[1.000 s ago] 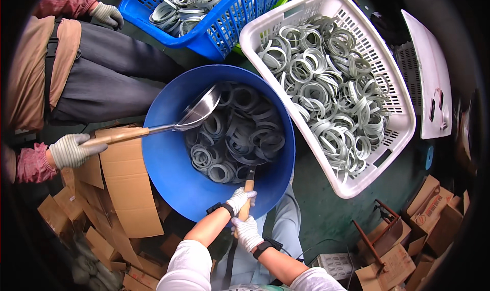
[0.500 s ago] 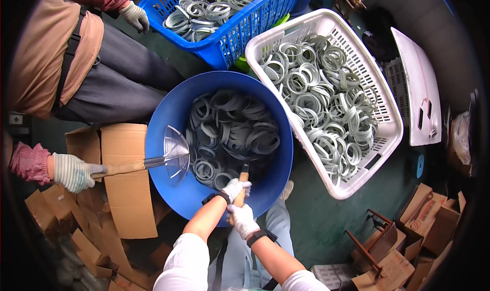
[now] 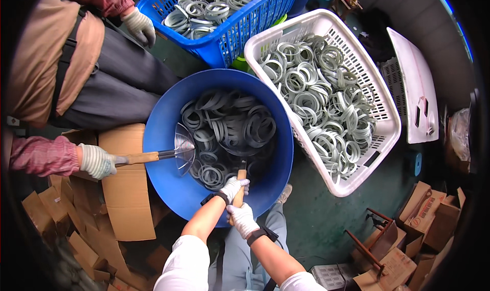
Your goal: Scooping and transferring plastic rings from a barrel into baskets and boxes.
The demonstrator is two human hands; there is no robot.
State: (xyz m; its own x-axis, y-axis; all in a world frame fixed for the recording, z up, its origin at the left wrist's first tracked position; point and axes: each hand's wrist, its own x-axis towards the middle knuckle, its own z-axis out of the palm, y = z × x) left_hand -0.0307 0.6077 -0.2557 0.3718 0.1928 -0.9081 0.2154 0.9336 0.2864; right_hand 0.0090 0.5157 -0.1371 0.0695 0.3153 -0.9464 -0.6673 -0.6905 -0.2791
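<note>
Both my gloved hands are closed round the wooden handle of a long-handled skimmer (image 3: pixel 240 183) that reaches into a deep blue tub (image 3: pixel 171 97). My left hand (image 3: pixel 234 188) grips farther up, nearer the metal shank; my right hand (image 3: pixel 243 220) holds the lower end by the tub's near rim. Grey-white rings (image 3: pixel 235 130) cover most of the skimmer's head, so little of it shows. From the left, a co-worker's gloved hand (image 3: pixel 98 161) holds a wire skimmer (image 3: pixel 185 149) with a wooden handle. Its bowl is tilted up inside the tub, beside the rings.
A white perforated basket (image 3: pixel 337 188) full of rings stands right of the tub, a blue basket (image 3: pixel 229 38) of rings behind it. The co-worker's other hand (image 3: pixel 139 28) hangs by the blue basket. Cardboard boxes (image 3: pixel 127 189) lie at left, more cartons (image 3: pixel 429 214) at lower right.
The co-worker's skimmer has shifted right, farther into the tub. The rings over my skimmer have moved about in the tub. My hands keep their grip, nearly in place.
</note>
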